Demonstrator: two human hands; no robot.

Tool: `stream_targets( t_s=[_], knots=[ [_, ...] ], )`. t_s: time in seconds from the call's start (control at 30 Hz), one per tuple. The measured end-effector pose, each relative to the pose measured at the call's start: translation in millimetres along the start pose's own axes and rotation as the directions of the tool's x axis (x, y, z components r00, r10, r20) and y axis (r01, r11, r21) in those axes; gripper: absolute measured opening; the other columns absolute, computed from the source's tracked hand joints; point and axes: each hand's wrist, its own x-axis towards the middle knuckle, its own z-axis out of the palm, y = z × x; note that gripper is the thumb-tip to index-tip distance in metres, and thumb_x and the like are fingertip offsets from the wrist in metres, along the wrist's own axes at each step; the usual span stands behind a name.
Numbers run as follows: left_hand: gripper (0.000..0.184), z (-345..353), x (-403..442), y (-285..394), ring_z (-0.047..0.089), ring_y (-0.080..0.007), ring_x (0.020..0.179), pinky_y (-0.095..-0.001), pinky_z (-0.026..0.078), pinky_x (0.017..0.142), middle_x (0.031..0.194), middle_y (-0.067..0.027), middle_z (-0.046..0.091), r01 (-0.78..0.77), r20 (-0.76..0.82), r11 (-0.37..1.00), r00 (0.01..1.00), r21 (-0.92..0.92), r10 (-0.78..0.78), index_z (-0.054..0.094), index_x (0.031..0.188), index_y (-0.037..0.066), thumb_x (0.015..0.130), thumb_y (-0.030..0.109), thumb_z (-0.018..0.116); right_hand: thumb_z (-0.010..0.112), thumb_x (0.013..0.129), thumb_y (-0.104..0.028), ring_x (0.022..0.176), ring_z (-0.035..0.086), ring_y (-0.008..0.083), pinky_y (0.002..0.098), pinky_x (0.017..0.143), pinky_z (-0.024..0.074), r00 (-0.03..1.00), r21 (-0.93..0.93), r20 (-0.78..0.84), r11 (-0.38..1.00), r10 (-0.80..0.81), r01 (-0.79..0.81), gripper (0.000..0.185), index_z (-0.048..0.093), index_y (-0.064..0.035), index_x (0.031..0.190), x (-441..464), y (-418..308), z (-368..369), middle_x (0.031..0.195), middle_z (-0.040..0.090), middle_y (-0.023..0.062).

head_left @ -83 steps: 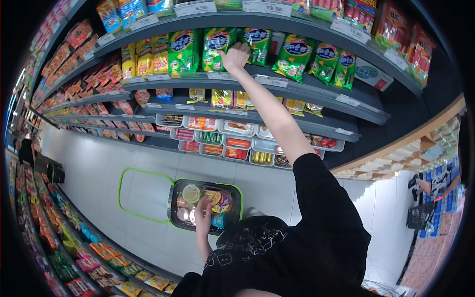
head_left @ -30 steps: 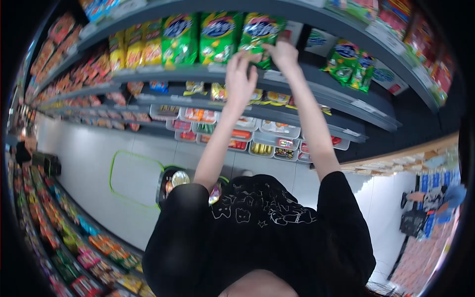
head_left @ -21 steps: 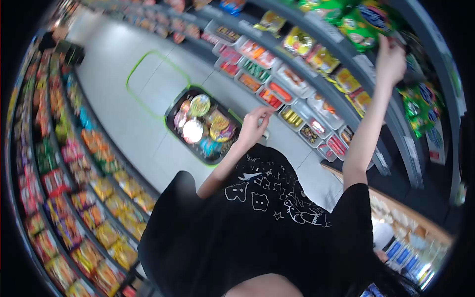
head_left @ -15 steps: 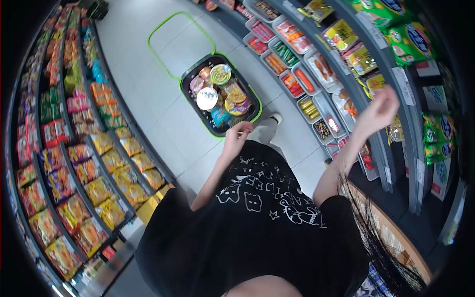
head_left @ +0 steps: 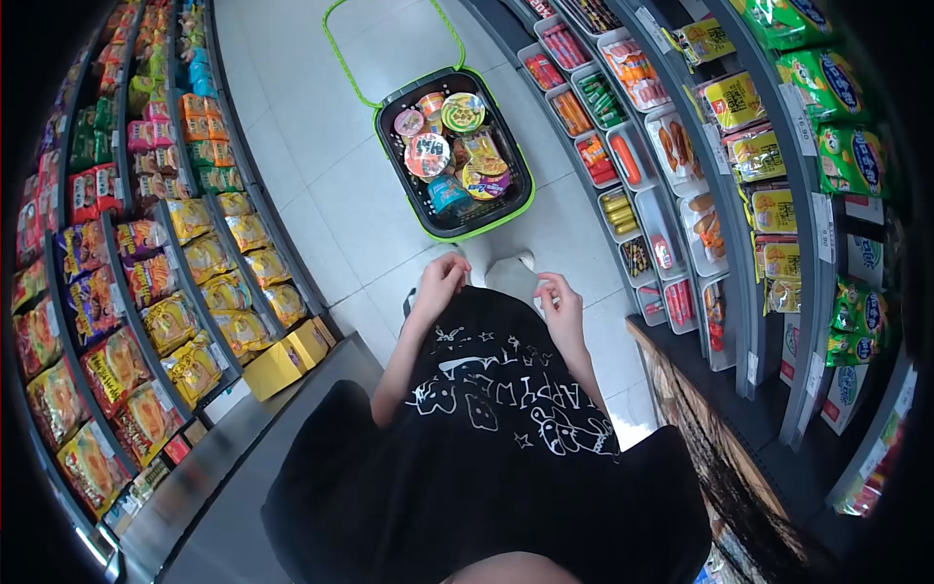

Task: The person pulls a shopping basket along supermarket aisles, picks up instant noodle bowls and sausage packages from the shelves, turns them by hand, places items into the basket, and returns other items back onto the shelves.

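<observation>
My left hand (head_left: 445, 276) is in front of my black T-shirt (head_left: 506, 389), its fingers loosely bent with nothing visible in them. To its right, at about the same height, my right hand (head_left: 561, 300) has its fingers partly curled and apart, and no item shows in it. The two hands are apart from each other. Ahead of them on the floor stands a black shopping basket (head_left: 528, 185) with a green rim. Inside are several tubs and packs, among them a round-lidded cup (head_left: 426, 154), a green-lidded cup (head_left: 463, 112), a blue pack (head_left: 448, 195) and a purple-and-yellow tub (head_left: 486, 182).
The basket's green handle (head_left: 462, 39) is folded down away from me. On the left, shelves hold bagged noodles (head_left: 195, 370) and a yellow box (head_left: 277, 368). Trays of sausages (head_left: 628, 159) and shelves with green snack bags (head_left: 851, 161) line the right. Pale floor tiles (head_left: 311, 165) run between.
My right hand has come down from beside the right shelf to in front of my body. In the picture, the basket has shifted up and right as the view moved.
</observation>
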Motion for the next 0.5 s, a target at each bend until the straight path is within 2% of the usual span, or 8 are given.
stream_targets(
  t_s=[0.07,0.13,0.27,0.33,0.37,0.43,0.47,0.5],
  knots=[
    [0.015,-15,4,-1,0.040,-0.0042,0.045,-0.0171,0.030,0.040,0.053,0.0014,0.045,0.003,0.009,1.000,1.000,0.001,-0.003,0.051,0.077,0.004,0.083,0.012,0.040,0.045,0.077,-0.001,0.056,0.052,0.0088,0.0197,0.045,0.0377,1.000,-0.014,0.007,1.000,0.024,-0.024,0.017,0.051,-0.0032,0.093,5,15,11,0.066,0.057,0.0049],
    [0.014,-34,9,-1,0.042,-0.0062,0.046,-0.0197,0.033,0.043,0.054,-0.0002,0.047,0.049,-0.014,0.999,0.999,-0.020,-0.049,0.051,0.074,0.001,0.080,0.008,0.040,0.044,0.077,-0.002,0.057,0.055,0.0098,0.0199,0.044,0.0387,0.999,-0.044,-0.020,0.998,0.048,-0.049,0.016,0.051,-0.0030,0.092,12,33,22,0.065,0.058,0.0064],
    [0.014,-82,27,-14,0.042,-0.0056,0.046,-0.0191,0.032,0.042,0.053,0.0002,0.046,0.095,-0.006,0.995,0.995,-0.030,-0.095,0.051,0.074,0.001,0.080,0.008,0.041,0.043,0.076,-0.002,0.053,0.054,0.0105,0.0206,0.044,0.0407,0.990,-0.002,-0.072,0.993,0.121,-0.121,0.018,0.051,-0.0022,0.092,39,80,60,0.065,0.058,0.0073],
    [0.015,-113,36,-16,0.042,-0.0056,0.046,-0.0188,0.032,0.042,0.053,0.0004,0.046,0.116,0.027,0.993,0.993,-0.006,-0.115,0.052,0.074,0.002,0.081,0.010,0.041,0.048,0.072,-0.003,0.052,0.055,0.0158,0.0264,0.048,0.0426,0.965,-0.055,-0.048,0.964,0.259,-0.262,0.018,0.052,-0.0055,0.090,62,106,84,0.067,0.059,0.0083],
    [0.016,-131,42,-18,0.041,-0.0055,0.045,-0.0186,0.032,0.042,0.053,0.0005,0.046,0.138,0.036,0.990,0.990,0.011,-0.138,0.052,0.074,0.002,0.081,0.011,0.041,0.048,0.072,-0.003,0.052,0.055,0.0158,0.0264,0.048,0.0426,0.957,-0.036,-0.081,0.959,0.278,-0.282,0.018,0.052,-0.0055,0.090,76,116,98,0.067,0.059,0.0083],
    [0.016,-172,59,-29,0.040,-0.0052,0.045,-0.0184,0.031,0.042,0.052,0.0007,0.045,0.145,0.072,0.988,0.986,0.045,-0.148,0.052,0.074,0.002,0.082,0.012,0.042,0.050,0.071,-0.006,0.049,0.055,0.0151,0.0263,0.044,0.0427,0.834,0.121,-0.053,0.832,0.549,-0.541,0.016,0.053,-0.0058,0.087,107,139,132,0.067,0.059,0.0078],
    [0.017,-199,67,-30,0.040,-0.0048,0.045,-0.0182,0.030,0.041,0.052,0.0008,0.044,0.161,0.070,0.985,0.984,0.056,-0.164,0.052,0.074,0.002,0.082,0.014,0.043,0.050,0.071,-0.007,0.049,0.055,0.0146,0.0260,0.043,0.0430,0.777,0.138,-0.069,0.777,0.626,-0.614,0.015,0.053,-0.0049,0.086,119,163,153,0.067,0.059,0.0085],
    [0.017,-244,101,-21,0.040,-0.0048,0.045,-0.0182,0.030,0.041,0.052,0.0008,0.044,0.157,0.157,0.980,0.972,0.125,-0.176,0.052,0.074,0.002,0.082,0.014,0.043,0.050,0.071,-0.007,0.049,0.055,0.0141,0.0257,0.042,0.0433,0.692,0.193,-0.110,0.699,0.713,-0.689,0.014,0.053,-0.0041,0.084,139,178,187,0.067,0.059,0.0092]
  ],
)
